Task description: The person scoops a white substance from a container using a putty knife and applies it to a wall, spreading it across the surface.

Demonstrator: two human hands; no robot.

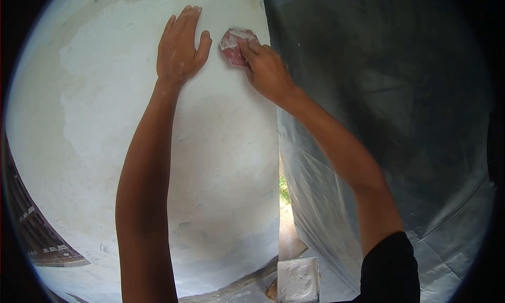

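Note:
A large white panel or wall (226, 161) with uneven off-white patches fills the left and middle of the view. My left hand (181, 50) lies flat against its upper part, fingers stretched out, holding nothing. To the right of it, close to the panel's right edge, my right hand (268, 71) pinches a flat red putty spreader (233, 54). White paste is smeared over the spreader's upper part, and its face is toward the panel. Whether the spreader presses on the surface is hard to tell.
Dark, partly see-through plastic sheeting (389, 92) hangs along the panel's right edge. At the bottom stands a square container (298, 281) of white paste. Through a narrow gap, grass (284, 190) shows. Dark slatted items (39, 229) are at the lower left.

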